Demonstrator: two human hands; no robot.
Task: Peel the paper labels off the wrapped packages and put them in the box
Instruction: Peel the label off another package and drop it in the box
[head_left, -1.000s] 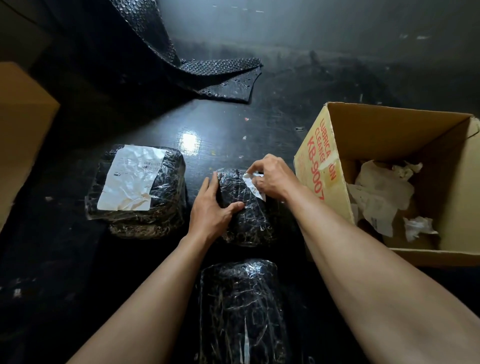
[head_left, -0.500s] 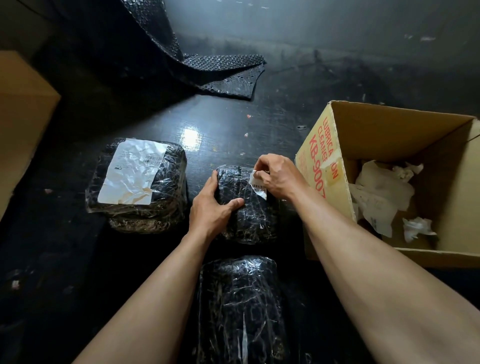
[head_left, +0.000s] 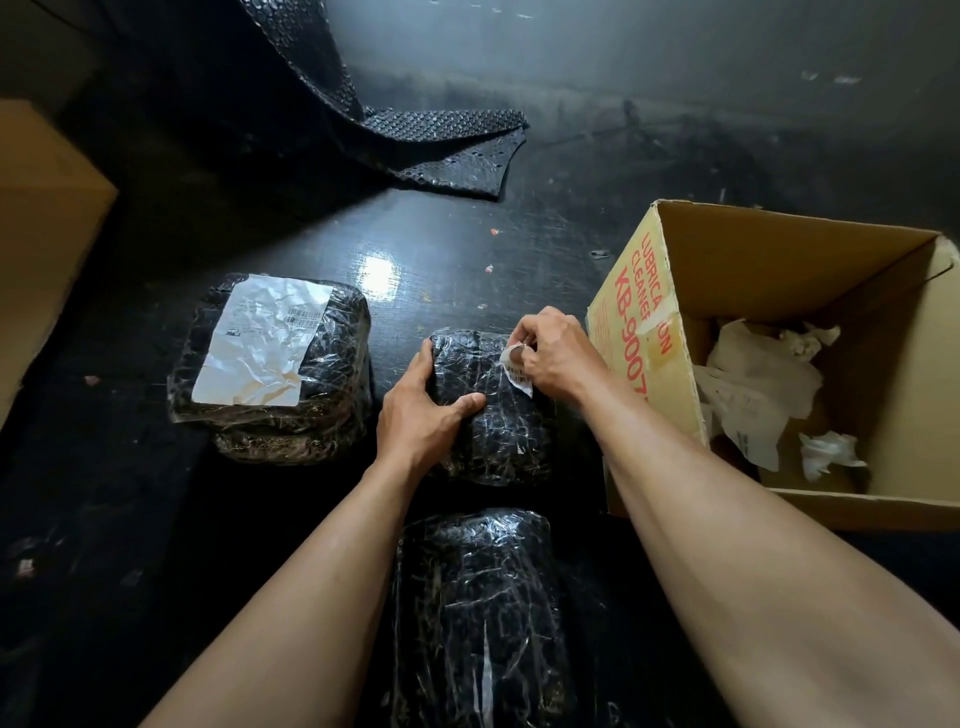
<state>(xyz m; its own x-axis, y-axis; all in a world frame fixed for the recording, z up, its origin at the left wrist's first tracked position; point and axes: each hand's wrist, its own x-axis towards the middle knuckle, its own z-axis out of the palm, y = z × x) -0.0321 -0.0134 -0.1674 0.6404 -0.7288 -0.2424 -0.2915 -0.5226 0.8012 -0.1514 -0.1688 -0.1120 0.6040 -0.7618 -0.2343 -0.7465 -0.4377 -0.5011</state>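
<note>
Nearest, a wrapped package (head_left: 478, 613). Past it, left hand (head_left: 421, 410) grips the small package (head_left: 493, 431) (thumb on top), and right hand (head_left: 550, 353) pinches its curled-up label (head_left: 519, 379). Box (head_left: 779, 249) sits just right, labelled package (head_left: 270, 364) left.

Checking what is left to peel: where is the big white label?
Head view, left of centre: the big white label is stuck on top of the large wrapped package, left of the left hand gripping the small package.
</note>
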